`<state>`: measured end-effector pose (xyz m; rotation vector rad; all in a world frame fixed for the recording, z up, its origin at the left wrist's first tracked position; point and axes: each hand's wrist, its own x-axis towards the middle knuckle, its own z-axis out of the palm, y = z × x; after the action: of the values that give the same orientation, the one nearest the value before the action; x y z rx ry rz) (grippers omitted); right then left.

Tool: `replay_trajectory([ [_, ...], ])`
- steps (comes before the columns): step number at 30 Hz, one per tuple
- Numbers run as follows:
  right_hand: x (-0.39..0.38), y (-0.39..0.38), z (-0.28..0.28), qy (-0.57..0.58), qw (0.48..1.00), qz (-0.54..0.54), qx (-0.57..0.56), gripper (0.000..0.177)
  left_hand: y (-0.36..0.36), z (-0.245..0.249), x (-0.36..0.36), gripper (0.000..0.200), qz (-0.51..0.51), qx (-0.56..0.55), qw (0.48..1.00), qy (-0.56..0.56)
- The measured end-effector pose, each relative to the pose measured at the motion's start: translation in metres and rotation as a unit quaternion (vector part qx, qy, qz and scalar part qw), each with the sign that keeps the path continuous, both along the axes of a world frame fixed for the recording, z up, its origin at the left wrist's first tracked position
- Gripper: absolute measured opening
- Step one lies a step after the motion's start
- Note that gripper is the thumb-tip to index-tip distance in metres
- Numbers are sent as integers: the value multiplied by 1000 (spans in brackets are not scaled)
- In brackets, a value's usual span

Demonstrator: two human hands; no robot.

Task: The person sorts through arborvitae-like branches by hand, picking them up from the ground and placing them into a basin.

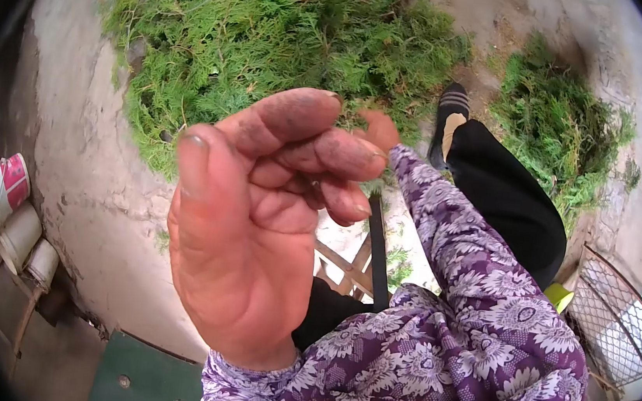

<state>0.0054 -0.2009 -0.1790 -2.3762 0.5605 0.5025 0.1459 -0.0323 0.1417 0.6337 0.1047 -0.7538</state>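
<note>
My left hand [256,225] is raised close to the camera, palm towards me. Its fingers bend loosely, the thumb stands apart, and it holds nothing; the fingertips are smudged dark. Further off, my right hand [380,131] reaches out at the near edge of a large heap of cut green conifer branches [276,31]. My left fingers partly cover it, so whether it grips a sprig cannot be made out. Both arms wear purple flowered sleeves [485,273]. A smaller pile of the same greenery [556,123] lies to the right, beyond my shoe [452,112].
Stacked white buckets [16,235] stand at the left by a pale wall [63,126]. A green board [146,378] lies at lower left. Wooden slats [349,270] and a dark bar [379,254] show below my hands. A wire mesh panel [614,317] leans at right.
</note>
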Motion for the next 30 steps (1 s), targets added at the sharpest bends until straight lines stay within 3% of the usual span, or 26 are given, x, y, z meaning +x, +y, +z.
replay_trajectory([
  [1, -6, -4, 5, 3, 1000, -6, -2, 52, 0, -1, -1, 53, -12, -16, 1000, 3],
  [3, -18, -14, 14, 1, 955, -286, 78, 57, 1, -2, -1, 53, -30, -20, 999, -2],
  [4, -50, -18, 0, 11, 957, -287, 30, 62, 0, -2, -1, 52, -40, -21, 999, -13],
  [6, -121, -16, -23, 137, 934, -329, 30, 76, -3, -1, -4, 51, -46, -10, 999, -16],
  [7, -187, -15, -72, 145, 894, -416, 80, 90, -2, -1, -5, 51, -46, 5, 999, -22],
  [9, -221, -17, -37, 357, 813, -459, -8, 111, -6, 4, -11, 52, -34, 46, 998, -11],
  [10, -268, -20, -66, 371, 802, -466, -51, 115, -5, 4, -14, 53, -43, 60, 997, -16],
  [11, -277, -24, -61, 339, 713, -614, -4, 107, -6, 3, -16, 54, -53, 73, 996, -21],
  [13, -229, -27, 2, 292, 661, -674, 152, 103, -6, -6, -17, 56, -76, 55, 994, -56],
  [16, -239, -41, -57, 291, 659, -684, 116, 100, -17, 5, -18, 55, -75, 123, 988, -58],
  [18, -267, -50, -144, 304, 698, -648, 30, 100, -22, 3, -19, 55, -82, 115, 988, -65],
  [20, -185, -46, -94, 404, 746, -529, -21, 104, -28, 5, -18, 55, -86, 104, 988, -73],
  [22, -135, -25, -83, 389, 755, -523, -71, 109, -33, 10, -21, 56, -61, 135, 988, -40],
  [24, -77, -4, -37, 312, 772, -553, -25, 109, -32, 8, -24, 56, -74, 129, 987, -65],
  [26, -20, 14, -9, 295, 752, -590, 2, 97, -31, 9, -26, 57, -85, 123, 985, -91],
  [29, 38, 33, -15, 225, 769, -597, 44, 91, -35, 14, -33, 59, -70, 127, 985, -97],
  [30, 56, 35, -12, 197, 773, -599, 68, 90, -43, 16, -38, 60, -16, 107, 991, -83],
])
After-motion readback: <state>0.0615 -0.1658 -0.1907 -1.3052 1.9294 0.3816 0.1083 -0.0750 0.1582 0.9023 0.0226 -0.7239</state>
